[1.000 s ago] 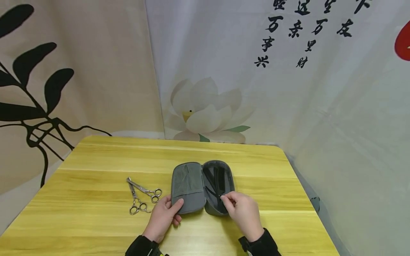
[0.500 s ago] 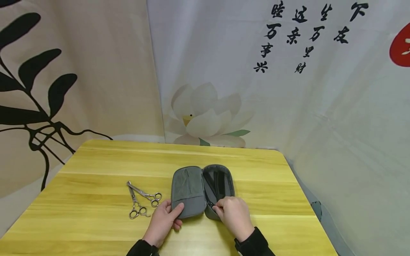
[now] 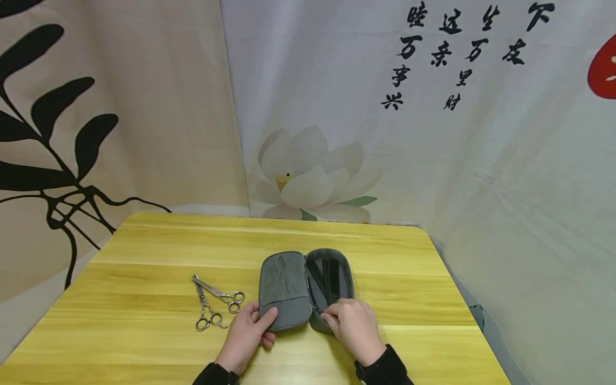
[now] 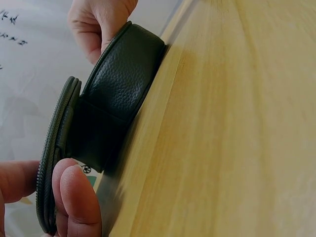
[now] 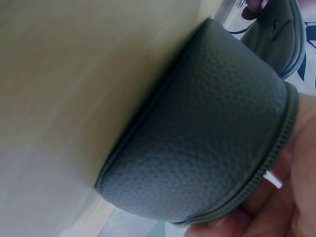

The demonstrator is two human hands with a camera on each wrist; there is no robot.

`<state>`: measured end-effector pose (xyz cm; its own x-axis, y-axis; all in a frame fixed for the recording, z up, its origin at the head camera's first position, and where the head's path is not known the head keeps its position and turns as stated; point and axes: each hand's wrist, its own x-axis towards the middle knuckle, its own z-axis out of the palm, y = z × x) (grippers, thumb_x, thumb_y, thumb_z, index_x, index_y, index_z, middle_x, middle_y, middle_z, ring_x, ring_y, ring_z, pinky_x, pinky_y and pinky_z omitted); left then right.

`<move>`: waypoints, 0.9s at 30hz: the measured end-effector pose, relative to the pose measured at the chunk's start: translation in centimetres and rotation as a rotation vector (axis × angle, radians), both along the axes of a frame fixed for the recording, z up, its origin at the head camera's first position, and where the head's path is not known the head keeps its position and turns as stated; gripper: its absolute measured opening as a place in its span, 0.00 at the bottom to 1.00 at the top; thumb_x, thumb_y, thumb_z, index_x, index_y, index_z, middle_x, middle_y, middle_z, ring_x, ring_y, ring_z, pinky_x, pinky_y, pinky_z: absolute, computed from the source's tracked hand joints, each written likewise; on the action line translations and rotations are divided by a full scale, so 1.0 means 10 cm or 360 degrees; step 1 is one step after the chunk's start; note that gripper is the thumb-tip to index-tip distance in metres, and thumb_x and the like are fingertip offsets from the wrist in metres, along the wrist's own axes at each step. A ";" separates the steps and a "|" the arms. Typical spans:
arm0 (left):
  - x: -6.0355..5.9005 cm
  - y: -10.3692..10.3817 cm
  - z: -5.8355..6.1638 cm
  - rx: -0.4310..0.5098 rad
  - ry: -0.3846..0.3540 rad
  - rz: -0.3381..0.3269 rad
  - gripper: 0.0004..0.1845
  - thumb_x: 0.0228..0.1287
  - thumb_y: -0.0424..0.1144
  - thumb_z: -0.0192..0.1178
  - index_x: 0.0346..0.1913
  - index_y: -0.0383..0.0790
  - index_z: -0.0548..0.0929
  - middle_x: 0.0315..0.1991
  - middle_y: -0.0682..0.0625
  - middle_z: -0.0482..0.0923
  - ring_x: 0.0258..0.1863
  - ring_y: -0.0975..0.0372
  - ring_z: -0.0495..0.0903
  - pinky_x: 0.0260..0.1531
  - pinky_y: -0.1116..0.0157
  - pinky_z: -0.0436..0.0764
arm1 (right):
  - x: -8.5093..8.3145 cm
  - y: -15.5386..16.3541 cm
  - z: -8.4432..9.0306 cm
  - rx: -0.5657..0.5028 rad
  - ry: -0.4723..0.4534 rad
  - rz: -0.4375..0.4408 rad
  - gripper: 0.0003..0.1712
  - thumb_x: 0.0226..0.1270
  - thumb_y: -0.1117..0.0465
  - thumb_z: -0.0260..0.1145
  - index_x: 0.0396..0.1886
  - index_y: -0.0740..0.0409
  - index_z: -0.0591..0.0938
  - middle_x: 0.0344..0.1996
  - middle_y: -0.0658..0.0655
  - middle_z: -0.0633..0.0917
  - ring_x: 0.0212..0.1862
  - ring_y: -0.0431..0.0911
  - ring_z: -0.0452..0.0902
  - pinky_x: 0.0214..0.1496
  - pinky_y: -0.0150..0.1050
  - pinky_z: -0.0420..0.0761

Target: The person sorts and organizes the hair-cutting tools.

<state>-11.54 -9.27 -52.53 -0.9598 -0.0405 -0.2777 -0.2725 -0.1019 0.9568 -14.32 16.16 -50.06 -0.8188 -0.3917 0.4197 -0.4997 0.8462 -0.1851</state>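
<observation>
A grey zip case lies unfolded on the wooden table, its lid (image 3: 285, 291) on the left and its deeper half (image 3: 347, 278) on the right. My left hand (image 3: 247, 334) grips the lid's near left corner, thumb on the inner face and fingers behind; the left wrist view shows the zipped edge of the lid (image 4: 47, 163) between them. Long black items (image 3: 331, 275) lie inside the deeper half. At its near end, my right hand (image 3: 353, 326) reaches in with curled fingers, pinching a thin black item (image 3: 316, 306), mostly hidden. Its fingers (image 5: 266, 212) overlap the zipped rim in the right wrist view.
Two pairs of silver scissors, one (image 3: 218, 293) slanting right and one (image 3: 204, 307) pointing toward me, lie left of the case on the table (image 3: 144, 256). Behind the table hangs a printed cloth (image 3: 308, 107) with a flower and writing.
My right hand has moved slightly left and toward the case's near end, and the thin black item has swung toward me. My left hand keeps its hold on the lid.
</observation>
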 end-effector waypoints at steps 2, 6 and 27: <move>0.00 0.00 0.00 -0.0003 0.0004 -0.0001 0.25 0.80 0.41 0.63 0.65 0.26 0.69 0.38 0.47 0.88 0.20 0.59 0.81 0.20 0.64 0.84 | 0.00 0.00 0.00 0.0004 -0.0002 0.0002 0.06 0.61 0.52 0.83 0.26 0.41 0.94 0.27 0.42 0.90 0.31 0.37 0.86 0.39 0.39 0.84; 0.00 0.00 0.01 -0.0006 0.0008 0.0003 0.25 0.80 0.40 0.63 0.65 0.26 0.69 0.39 0.46 0.88 0.21 0.58 0.81 0.21 0.64 0.84 | 0.00 0.00 0.01 0.0016 -0.0002 0.0000 0.06 0.61 0.52 0.82 0.26 0.41 0.94 0.27 0.42 0.90 0.32 0.37 0.87 0.39 0.39 0.84; 0.00 0.00 -0.01 0.0011 0.0019 0.0009 0.26 0.79 0.40 0.64 0.66 0.25 0.68 0.39 0.47 0.87 0.21 0.58 0.81 0.21 0.64 0.85 | 0.05 0.03 0.08 -0.0056 -0.0118 0.0023 0.04 0.65 0.55 0.80 0.31 0.45 0.94 0.28 0.44 0.91 0.31 0.39 0.86 0.36 0.37 0.84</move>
<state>-11.54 -9.25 -52.59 -0.9629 -0.0439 -0.2662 -0.2602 -0.1099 0.9593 -13.82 16.51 -49.26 -0.8424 -0.3901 0.3719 -0.4959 0.8312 -0.2514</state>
